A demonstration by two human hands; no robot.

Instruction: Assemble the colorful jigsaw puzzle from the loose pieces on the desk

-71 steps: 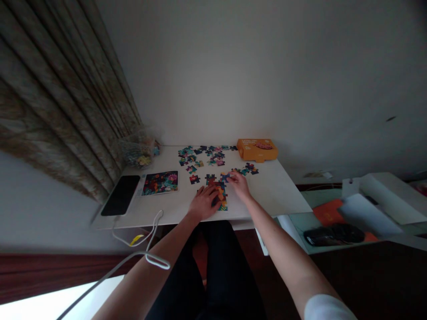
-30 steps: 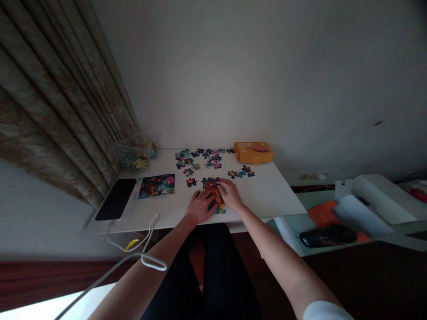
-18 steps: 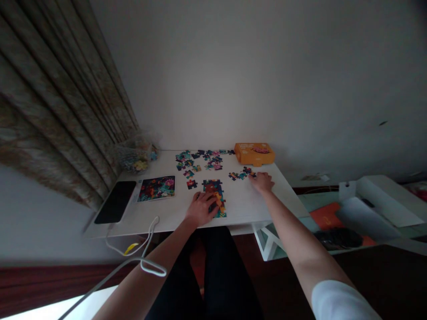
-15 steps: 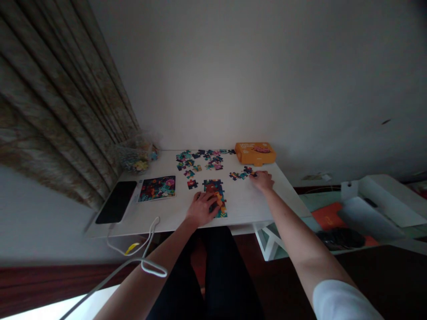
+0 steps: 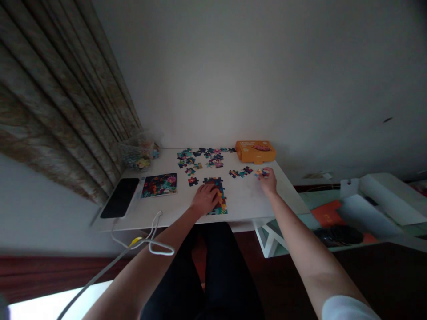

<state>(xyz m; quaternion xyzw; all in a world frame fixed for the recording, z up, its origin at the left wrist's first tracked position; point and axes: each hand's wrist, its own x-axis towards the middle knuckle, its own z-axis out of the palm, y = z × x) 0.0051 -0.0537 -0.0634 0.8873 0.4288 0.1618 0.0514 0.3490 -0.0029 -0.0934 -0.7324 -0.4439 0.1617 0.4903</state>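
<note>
My left hand (image 5: 204, 199) lies over the left side of a partly joined jigsaw puzzle (image 5: 221, 205), its fingers stretched across the picture and hiding some of it. Between the fingertips of my right hand (image 5: 268, 181) is a puzzle piece (image 5: 259, 172) with orange and blue on it, held off to the right of the puzzle. A short row of puzzle pieces (image 5: 240, 173) lies just left of that hand. One loose piece with red on it (image 5: 192, 181) sits by the puzzle's upper left corner. Further back, several colourful loose pieces (image 5: 214, 156) are spread near the wall.
An orange box (image 5: 255, 152) stands at the table's back right. On the left are a printed picture card (image 5: 159, 185), a black phone (image 5: 120, 198) and a clear bag (image 5: 137, 155). A white cable (image 5: 155, 242) hangs over the front left edge.
My right hand has lifted a puzzle piece from the end of the short row and moved slightly right with it. My left hand has shifted a little up the puzzle.
</note>
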